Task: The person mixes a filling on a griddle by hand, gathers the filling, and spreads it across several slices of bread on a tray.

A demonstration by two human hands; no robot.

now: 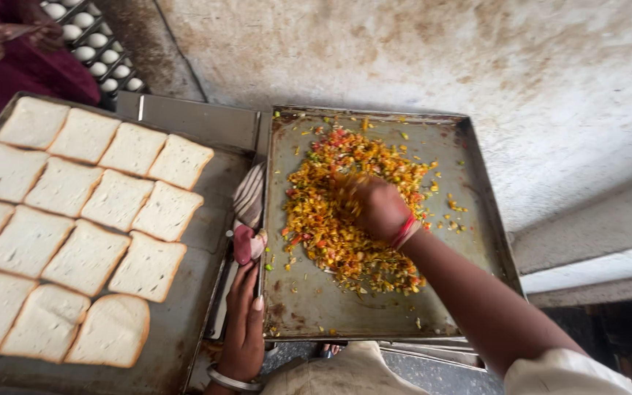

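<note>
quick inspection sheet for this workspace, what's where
surface: two worn metal trays side by side, right metal tray and left metal tray.
job's things: heap of chopped orange, red and green vegetable mix on the right tray; white bread slices in rows on the left tray.
clutter: striped cloth between the trays.
hands: right hand in the mix; left hand on the right tray's edge.
cables: nothing seen.
surroundings: stained wall; white eggs in a crate; another person's hands.
</note>
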